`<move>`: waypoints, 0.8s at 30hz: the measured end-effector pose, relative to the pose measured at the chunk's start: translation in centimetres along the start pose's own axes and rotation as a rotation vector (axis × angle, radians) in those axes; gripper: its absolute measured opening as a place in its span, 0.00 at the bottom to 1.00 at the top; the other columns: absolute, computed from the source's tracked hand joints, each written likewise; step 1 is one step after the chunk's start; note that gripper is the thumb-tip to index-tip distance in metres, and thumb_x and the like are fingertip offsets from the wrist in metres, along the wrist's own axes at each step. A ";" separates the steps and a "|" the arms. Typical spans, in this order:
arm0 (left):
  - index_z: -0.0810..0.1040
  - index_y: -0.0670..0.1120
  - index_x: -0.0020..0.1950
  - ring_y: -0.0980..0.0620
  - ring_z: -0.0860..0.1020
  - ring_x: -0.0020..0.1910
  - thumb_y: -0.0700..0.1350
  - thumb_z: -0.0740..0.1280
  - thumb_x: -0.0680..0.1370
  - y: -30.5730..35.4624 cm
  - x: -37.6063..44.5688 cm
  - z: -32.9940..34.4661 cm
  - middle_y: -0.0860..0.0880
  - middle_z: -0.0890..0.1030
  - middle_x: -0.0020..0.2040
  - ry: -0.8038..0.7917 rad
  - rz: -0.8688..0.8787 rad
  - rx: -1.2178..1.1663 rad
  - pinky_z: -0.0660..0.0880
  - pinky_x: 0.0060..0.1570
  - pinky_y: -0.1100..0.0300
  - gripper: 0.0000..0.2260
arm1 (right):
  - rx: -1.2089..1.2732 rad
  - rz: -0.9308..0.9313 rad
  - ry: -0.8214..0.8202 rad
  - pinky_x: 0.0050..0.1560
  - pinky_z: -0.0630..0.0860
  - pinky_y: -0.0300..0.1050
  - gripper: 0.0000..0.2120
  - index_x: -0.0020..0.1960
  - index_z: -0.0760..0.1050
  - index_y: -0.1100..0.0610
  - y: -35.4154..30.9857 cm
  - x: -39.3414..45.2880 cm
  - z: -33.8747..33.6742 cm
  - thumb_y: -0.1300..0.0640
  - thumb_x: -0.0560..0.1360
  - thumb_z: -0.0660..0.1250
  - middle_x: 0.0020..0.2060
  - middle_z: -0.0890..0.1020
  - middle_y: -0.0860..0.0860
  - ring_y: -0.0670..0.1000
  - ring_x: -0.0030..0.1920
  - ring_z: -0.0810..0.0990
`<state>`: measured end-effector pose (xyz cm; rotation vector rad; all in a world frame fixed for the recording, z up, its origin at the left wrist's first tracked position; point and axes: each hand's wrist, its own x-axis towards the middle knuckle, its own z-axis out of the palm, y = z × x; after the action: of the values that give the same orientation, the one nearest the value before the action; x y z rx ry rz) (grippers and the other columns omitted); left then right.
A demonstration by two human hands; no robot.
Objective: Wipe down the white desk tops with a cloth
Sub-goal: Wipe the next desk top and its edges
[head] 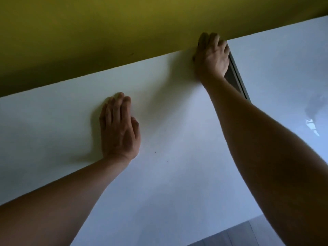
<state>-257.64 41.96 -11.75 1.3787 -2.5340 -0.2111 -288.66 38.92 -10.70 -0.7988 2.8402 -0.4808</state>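
Note:
A white desk top (177, 183) fills most of the view. My left hand (119, 128) lies flat on it, palm down, fingers together, holding nothing. My right hand (212, 57) is stretched to the desk's far right corner, against the wall. Its fingers are bent over the edge beside the gap. No cloth shows anywhere; whether one lies under the right hand I cannot tell. Two small dark specks (155, 152) sit on the desk to the right of my left wrist.
A second white desk top (284, 68) adjoins on the right, glossy with reflections. A narrow dark gap (234, 77) separates the two desks. A yellow-green wall (106, 32) runs along the back edge. Grey floor (239, 235) shows past the near edge.

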 end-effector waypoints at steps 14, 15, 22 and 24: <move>0.67 0.41 0.79 0.36 0.63 0.79 0.44 0.56 0.83 -0.2 -0.1 0.3 0.40 0.66 0.80 0.037 0.013 -0.014 0.57 0.79 0.42 0.24 | -0.133 0.189 0.022 0.67 0.65 0.57 0.22 0.73 0.64 0.56 5.2 -8.4 -1.9 0.49 0.82 0.53 0.70 0.71 0.59 0.61 0.69 0.69; 0.67 0.41 0.79 0.37 0.63 0.79 0.44 0.56 0.83 -0.3 -0.1 0.4 0.40 0.66 0.80 0.040 0.014 -0.007 0.57 0.79 0.43 0.24 | -0.119 0.156 0.017 0.67 0.65 0.57 0.23 0.75 0.63 0.55 3.8 -6.4 -1.5 0.49 0.82 0.53 0.71 0.70 0.58 0.60 0.70 0.68; 0.69 0.42 0.77 0.37 0.67 0.76 0.44 0.57 0.81 -0.7 -0.1 1.1 0.41 0.69 0.78 0.096 0.058 0.025 0.60 0.77 0.45 0.23 | -0.061 0.024 0.029 0.67 0.67 0.55 0.25 0.77 0.61 0.53 1.7 -2.9 -0.7 0.47 0.83 0.51 0.72 0.69 0.54 0.56 0.72 0.67; 0.70 0.43 0.76 0.38 0.68 0.75 0.45 0.57 0.81 -0.6 -0.1 1.1 0.42 0.70 0.78 0.106 0.046 0.016 0.60 0.76 0.46 0.23 | -0.065 0.054 0.038 0.67 0.66 0.55 0.26 0.78 0.60 0.53 4.3 -5.9 -1.1 0.47 0.82 0.53 0.72 0.69 0.54 0.57 0.72 0.67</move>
<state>-257.45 41.70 -12.95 1.2994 -2.4823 -0.1066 -286.01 45.79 -10.76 -0.7295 2.9177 -0.4026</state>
